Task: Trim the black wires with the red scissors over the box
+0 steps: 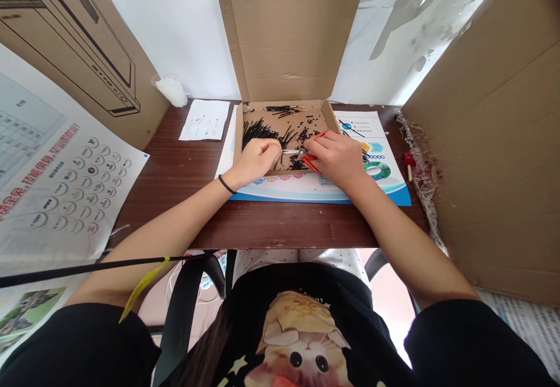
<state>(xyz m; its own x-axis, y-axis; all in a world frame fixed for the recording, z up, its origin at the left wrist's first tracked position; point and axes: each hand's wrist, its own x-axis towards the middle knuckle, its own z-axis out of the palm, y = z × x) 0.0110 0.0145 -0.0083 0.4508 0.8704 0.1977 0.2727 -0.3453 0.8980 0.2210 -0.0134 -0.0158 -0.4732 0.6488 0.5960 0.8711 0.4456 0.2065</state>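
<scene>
My right hand [341,154] grips a pair of scissors [311,160] by the red-orange handles, its blades pointing left. At the blade tips, my left hand [265,156] is closed in a pinch; what lies between the fingers is too small to name. Both hands are over the front part of a shallow open cardboard box [326,115]. Inside it, a pile of thin black sticks or tubes [259,131] lies at the left. Short cut black bits [297,164] are scattered on the right, and a bundle of black pieces with gold-coloured ends [286,110] rests at the back.
The box's raised lid [291,37] stands behind it. A printed sheet [385,191] lies under the box on the brown table [280,229]. White paper [204,119] with small black marks or bits is at the left, and a small red object [409,160] at the right. Large cardboard panels [494,142] flank the table.
</scene>
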